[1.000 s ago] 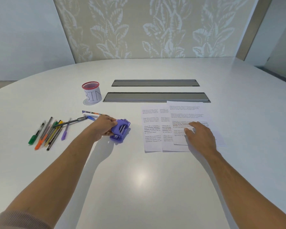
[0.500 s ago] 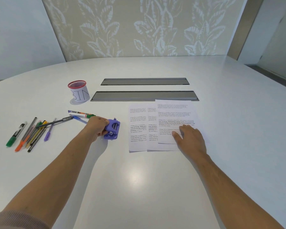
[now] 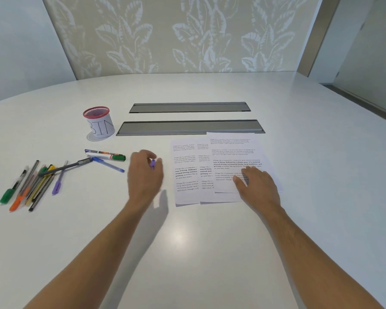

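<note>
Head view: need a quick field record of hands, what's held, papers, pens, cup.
left hand: fingers curled round a purple tool, which the hand mostly hides
right hand: flat, fingers straight, resting on the topmost of the printed sheets
printed sheets: three, overlapping, lying on the table
pens: loose cluster far left, a few more beside the left hand
cup: red rim, marked BIN, upright
slots: two grey, behind the sheets

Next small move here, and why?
Probably square up the printed sheets with the right hand first. The three lie fanned with their edges offset, and the left hand has its grip on the purple hole punch just beside their left edge.
</note>
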`<state>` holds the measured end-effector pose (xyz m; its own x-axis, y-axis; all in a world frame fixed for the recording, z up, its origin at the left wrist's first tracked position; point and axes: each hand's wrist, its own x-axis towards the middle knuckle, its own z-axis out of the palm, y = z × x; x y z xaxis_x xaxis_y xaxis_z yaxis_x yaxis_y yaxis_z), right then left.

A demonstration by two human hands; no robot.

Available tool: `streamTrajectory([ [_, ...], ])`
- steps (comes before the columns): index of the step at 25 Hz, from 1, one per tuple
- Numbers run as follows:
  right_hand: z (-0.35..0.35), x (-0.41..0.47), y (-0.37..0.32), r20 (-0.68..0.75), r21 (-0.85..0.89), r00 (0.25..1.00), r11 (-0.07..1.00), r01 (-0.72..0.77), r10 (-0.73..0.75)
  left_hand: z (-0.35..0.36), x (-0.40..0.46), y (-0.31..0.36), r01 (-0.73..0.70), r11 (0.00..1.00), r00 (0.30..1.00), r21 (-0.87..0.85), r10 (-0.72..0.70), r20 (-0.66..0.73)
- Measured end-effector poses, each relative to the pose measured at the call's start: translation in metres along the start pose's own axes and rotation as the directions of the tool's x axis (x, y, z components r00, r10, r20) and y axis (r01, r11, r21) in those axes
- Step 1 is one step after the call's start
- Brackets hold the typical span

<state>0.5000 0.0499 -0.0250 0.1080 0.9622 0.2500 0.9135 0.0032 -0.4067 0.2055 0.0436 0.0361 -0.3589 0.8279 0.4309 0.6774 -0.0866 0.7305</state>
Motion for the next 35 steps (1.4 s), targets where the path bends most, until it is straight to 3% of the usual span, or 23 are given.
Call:
streamTrajectory([
  [3,-0.002,-0.002,-0.003,0.001,0.003,1.0,1.0,-0.017,0.017,0.019,-0.023,0.01,-0.091,0.995,0.982,-0.035,0.095,0.165],
  [8,-0.003,-0.002,-0.005,0.014,-0.009,1.0,1.0,-0.027,0.027,0.052,-0.045,0.014,-0.009,0.997,0.931,0.078,-0.02,0.366],
  [11,-0.004,-0.004,-0.006,0.0,-0.003,1.0,1.0,-0.012,0.012,0.064,-0.047,0.018,-0.025,0.986,0.927,0.164,-0.039,0.372],
  [16,-0.004,-0.002,-0.003,0.017,0.016,1.0,1.0,-0.01,0.01,0.079,-0.039,0.032,0.071,0.982,0.924,0.175,-0.131,0.359],
  [20,-0.003,-0.002,0.002,0.028,0.052,1.0,0.999,-0.014,0.012,0.083,-0.024,0.048,0.217,0.958,0.9,0.186,-0.271,0.342],
  [25,0.001,0.002,0.007,0.055,-0.023,0.997,0.998,0.056,-0.055,0.087,-0.007,0.063,0.392,0.905,0.844,0.164,-0.425,0.328],
  [27,0.0,0.002,0.007,0.061,-0.036,0.996,0.997,0.073,-0.071,0.091,-0.005,0.067,0.396,0.896,0.841,0.204,-0.442,0.312],
  [32,-0.001,0.003,0.008,0.093,-0.037,0.992,0.996,0.085,-0.081,0.116,-0.021,0.07,0.24,0.816,0.884,0.526,-0.407,0.229],
  [35,-0.001,0.002,0.008,0.09,-0.035,0.993,0.996,0.081,-0.078,0.126,-0.021,0.07,0.249,0.833,0.892,0.495,-0.396,0.217],
])
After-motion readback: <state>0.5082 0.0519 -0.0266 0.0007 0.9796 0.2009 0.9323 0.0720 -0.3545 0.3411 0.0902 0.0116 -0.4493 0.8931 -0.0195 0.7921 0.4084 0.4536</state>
